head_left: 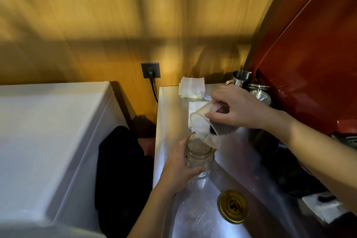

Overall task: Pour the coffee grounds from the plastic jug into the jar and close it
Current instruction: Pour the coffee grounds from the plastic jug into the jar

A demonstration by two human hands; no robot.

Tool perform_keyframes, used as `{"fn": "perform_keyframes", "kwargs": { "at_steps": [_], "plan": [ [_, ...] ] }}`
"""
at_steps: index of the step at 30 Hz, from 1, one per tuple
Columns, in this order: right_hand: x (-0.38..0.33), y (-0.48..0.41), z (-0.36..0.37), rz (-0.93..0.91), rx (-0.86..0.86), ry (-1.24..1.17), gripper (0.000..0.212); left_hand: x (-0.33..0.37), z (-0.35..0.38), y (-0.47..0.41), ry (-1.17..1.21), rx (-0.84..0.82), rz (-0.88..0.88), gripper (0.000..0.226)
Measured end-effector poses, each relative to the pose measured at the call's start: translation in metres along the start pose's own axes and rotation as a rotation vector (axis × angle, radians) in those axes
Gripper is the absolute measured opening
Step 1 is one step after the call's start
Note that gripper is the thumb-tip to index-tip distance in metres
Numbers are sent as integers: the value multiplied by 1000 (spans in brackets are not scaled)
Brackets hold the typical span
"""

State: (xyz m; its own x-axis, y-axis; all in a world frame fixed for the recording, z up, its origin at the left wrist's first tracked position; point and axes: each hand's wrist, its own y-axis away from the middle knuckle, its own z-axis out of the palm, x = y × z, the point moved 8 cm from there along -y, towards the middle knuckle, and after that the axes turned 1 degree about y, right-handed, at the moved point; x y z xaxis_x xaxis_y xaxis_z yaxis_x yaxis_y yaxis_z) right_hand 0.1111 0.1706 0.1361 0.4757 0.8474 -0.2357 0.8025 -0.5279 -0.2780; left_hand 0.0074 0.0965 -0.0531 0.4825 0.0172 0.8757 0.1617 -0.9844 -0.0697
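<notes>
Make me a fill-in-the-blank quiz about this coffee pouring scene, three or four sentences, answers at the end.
1. The right hand tilts the jug over the jar, which the ____ hand steadies.
2. The gold lid lies on the steel counter, so the jar is still ____.
3. The grounds sit near the jug's ____.
4. A black cord is plugged into the ____ on the wooden wall.

Missing words: left; open; rim; socket
</notes>
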Motion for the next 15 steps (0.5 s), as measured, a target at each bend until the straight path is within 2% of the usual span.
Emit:
{"fn": "perform_keyframes", "kwargs": {
  "at_steps": [7, 15],
  "plan": [
    [-9, -3, 0, -43, -4, 49, 35, -1, 0, 0, 3, 1, -12, 89],
    [-23, -7, 5, -98, -86, 107, 33, -4, 2, 0, 23, -3, -37, 89]
  ]
}}
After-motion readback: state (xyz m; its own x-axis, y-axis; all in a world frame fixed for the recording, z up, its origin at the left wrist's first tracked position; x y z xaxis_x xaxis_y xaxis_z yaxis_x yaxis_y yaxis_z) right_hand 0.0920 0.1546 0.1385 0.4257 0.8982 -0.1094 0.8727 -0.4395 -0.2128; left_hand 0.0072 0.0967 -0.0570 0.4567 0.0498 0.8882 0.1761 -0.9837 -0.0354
